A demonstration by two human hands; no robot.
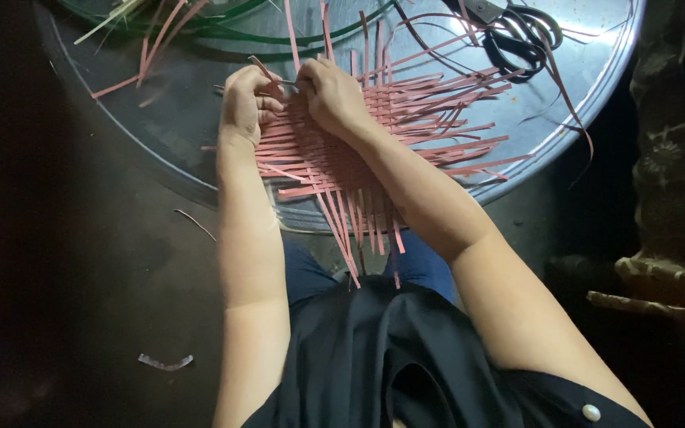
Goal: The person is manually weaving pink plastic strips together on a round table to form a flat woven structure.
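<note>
While both hands work at its far edge:
Tabletop (564, 103): round, metal, carrying the mat.
Woven mat (342, 158): pink strips, lying below both grips, toward the body.
Left hand (243, 103): grip narrow, pinching a strip (262, 70), it seems.
Right hand (334, 95): nearer the mat's middle, pressing it, fingers curled.

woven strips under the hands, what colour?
Pink strips, plain, no pattern. Head view shows them.

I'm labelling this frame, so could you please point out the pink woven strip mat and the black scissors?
Pink woven strip mat (334, 162), head view, woven middle.
Black scissors (517, 36), head view, handle loops.
</note>
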